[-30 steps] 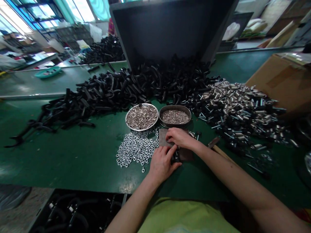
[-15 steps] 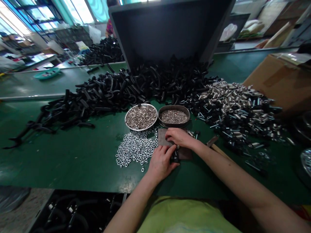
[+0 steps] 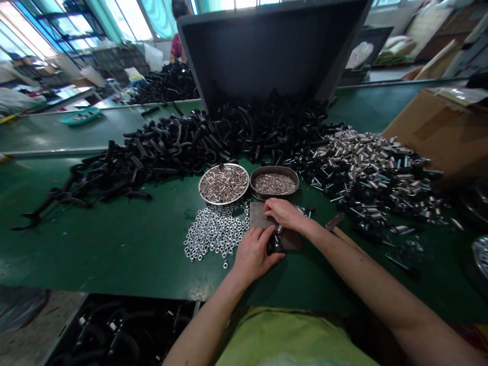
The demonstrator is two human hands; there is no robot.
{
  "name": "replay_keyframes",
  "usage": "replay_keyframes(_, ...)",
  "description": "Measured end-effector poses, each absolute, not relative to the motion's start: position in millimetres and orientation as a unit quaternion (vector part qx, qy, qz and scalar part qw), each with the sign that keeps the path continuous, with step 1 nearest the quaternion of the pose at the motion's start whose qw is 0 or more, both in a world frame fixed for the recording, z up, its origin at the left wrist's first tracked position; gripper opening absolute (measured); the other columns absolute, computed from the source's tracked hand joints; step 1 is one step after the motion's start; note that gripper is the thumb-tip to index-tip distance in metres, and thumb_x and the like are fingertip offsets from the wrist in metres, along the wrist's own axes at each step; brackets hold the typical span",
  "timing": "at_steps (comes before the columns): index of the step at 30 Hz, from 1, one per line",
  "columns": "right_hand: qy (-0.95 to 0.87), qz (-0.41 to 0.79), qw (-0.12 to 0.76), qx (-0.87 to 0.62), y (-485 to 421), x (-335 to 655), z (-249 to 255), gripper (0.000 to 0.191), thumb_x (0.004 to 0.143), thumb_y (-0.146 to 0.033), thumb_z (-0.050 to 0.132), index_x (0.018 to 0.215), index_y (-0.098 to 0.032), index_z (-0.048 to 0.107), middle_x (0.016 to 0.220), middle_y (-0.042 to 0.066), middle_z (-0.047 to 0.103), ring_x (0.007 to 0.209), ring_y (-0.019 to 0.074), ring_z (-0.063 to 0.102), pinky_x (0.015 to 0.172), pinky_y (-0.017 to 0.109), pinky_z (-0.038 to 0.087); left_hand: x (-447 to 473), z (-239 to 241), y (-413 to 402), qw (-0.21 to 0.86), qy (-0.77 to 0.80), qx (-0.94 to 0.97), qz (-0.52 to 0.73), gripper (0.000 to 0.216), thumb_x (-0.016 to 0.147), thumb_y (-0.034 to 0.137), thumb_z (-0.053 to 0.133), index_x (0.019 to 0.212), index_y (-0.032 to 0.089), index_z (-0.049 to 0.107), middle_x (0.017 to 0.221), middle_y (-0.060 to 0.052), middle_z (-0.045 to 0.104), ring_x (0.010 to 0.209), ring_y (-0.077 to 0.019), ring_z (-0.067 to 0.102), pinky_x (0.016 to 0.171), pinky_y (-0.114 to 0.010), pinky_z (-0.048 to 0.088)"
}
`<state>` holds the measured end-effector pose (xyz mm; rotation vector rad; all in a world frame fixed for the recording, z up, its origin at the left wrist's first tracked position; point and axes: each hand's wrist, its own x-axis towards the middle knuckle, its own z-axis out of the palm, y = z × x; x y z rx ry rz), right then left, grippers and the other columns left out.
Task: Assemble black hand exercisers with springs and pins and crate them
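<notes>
Plainly, black part (image 3: 277,245), inside left grip (image 3: 251,255).

Left hand (image 3: 254,254) grips a black part (image 3: 276,245), covers most of it; full shape unreadable. Right hand (image 3: 284,212) hides its own fingertips, can't tell if they pinch anything. Metal plate (image 3: 257,216) partly blocked by both. Bits in oval tin (image 3: 274,196): too small to identify. Wooden-handled tool (image 3: 347,238): handle end lost behind right forearm. Cardboard box (image 3: 430,132), worktop's (image 3: 133,244) right edge: cropped. Grey bin (image 3: 267,56), toward far edge: upper right corner cropped. Person (image 3: 177,48) beyond it: mostly hidden, blurred. Dark parts (image 3: 131,343) below near edge: cropped, murky.
</notes>
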<state>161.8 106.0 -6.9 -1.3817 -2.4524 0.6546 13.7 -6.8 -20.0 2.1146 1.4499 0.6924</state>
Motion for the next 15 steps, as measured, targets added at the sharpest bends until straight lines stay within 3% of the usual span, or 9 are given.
replay_keyframes(4,-0.749,0.329,0.274,-0.505,84.6,182.6,12.5,0.01,0.086,-0.026,0.05,0.085,-0.018,0.056,0.073,0.002,0.063,0.065,0.0139,0.059,0.061,0.026,0.045,9.4,-12.0,-3.1,0.474,0.592,0.519,0.395,0.059,0.066,0.045,0.073,0.116,0.019,0.058,0.104,-0.008,0.064,0.097,-0.0243,0.059,0.09,-0.041,0.046)
replay_keyframes(8,-0.591,0.517,0.397,-0.476,47.2,188.6,20.2,0.018,0.074,-0.032,0.065,0.084,-0.019,0.059,0.071,0.001,0.066,0.061,0.0154,0.062,0.06,0.03,0.05,6.7,-4.1,-0.3,0.704,0.503,0.201,0.458,0.043,0.074,0.048,0.065,0.099,0.014,0.063,0.085,-0.006,0.064,0.074,-0.0158,0.062,0.074,-0.031,0.053)
replay_keyframes(11,-0.553,0.536,0.403,-0.495,26.7,181.8,16.2,0.016,0.072,-0.033,0.067,0.079,-0.019,0.063,0.07,0.002,0.068,0.062,0.017,0.064,0.062,0.031,0.05,10.6,0.3,-1.5,0.768,0.439,0.077,0.46,0.039,0.078,0.049,0.061,0.09,0.012,0.063,0.081,-0.006,0.063,0.067,-0.0125,0.062,0.066,-0.025,0.053)
replay_keyframes(15,-0.588,0.473,0.418,-0.506,20.3,175.8,8.1,0.009,0.074,-0.029,0.065,0.072,-0.02,0.064,0.067,0.001,0.065,0.061,0.0162,0.062,0.06,0.029,0.048,17.7,4.4,-4.6,0.807,0.368,0.032,0.46,0.038,0.085,0.045,0.053,0.092,0.009,0.063,0.076,-0.006,0.063,0.061,-0.0114,0.061,0.066,-0.026,0.055)
